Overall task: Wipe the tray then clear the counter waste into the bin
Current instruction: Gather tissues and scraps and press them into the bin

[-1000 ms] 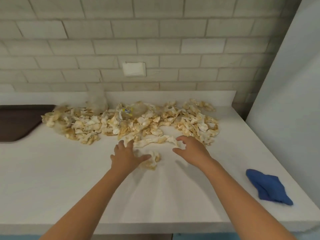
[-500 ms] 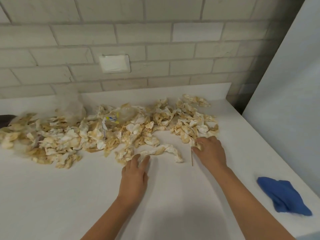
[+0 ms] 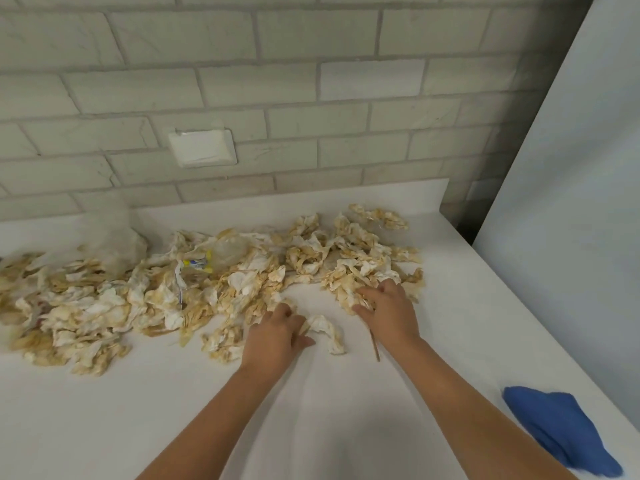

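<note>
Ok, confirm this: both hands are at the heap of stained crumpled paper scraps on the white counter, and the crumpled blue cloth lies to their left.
No. The head view shows the crumpled blue cloth to the right of the left hand and right hand at the paper scraps; the rest holds.

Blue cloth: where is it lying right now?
In the head view the blue cloth lies on the white counter at the near right, right of the right forearm and apart from the waste pile.
</note>
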Motion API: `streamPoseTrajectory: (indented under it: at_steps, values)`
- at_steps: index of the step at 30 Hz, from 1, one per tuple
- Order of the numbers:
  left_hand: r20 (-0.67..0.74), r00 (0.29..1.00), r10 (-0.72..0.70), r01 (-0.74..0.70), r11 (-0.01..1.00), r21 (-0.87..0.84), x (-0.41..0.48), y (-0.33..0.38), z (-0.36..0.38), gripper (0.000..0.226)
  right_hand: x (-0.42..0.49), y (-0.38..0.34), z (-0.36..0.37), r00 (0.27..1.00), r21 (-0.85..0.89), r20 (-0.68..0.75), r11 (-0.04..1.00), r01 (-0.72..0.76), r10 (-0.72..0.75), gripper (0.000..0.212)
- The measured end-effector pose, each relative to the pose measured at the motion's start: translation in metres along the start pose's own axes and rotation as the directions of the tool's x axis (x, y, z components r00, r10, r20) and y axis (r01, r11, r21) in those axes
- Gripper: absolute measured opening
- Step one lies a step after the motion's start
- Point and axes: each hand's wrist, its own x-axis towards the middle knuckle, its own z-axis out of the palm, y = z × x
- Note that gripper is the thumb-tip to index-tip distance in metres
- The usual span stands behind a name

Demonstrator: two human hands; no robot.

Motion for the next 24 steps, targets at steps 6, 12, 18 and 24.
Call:
streamPoseTrajectory:
  at_steps: [6,12,18,24]
  values:
    - [-0.117,0.993,-0.008,0.000,0.997,-0.072,-0.005,-0.005,0.011,0.029,0.006,0.010,0.003,0.991,0.090,-0.076,0.989,0.118,-0.111,0.012]
    - [-0.125,0.953,-0.275,0.211,0.903,-0.375,-0.005,-0.003,0.007,0.040,-0.003,0.011,0.000,0.973,0.220,-0.213,0.967,0.132,-0.084,0.007]
    - [-0.215,0.949,-0.231,0.200,0.967,-0.157,-0.011,0.019,0.012,0.046,0.007,-0.005,0.011,0.990,-0.072,-0.025,0.988,0.134,-0.136,0.057]
    - [-0.236,0.926,-0.294,0.212,0.924,-0.317,-0.017,0.017,0.011,0.027,0.011,-0.007,0.015,0.991,-0.088,0.044,0.988,0.130,-0.127,0.038]
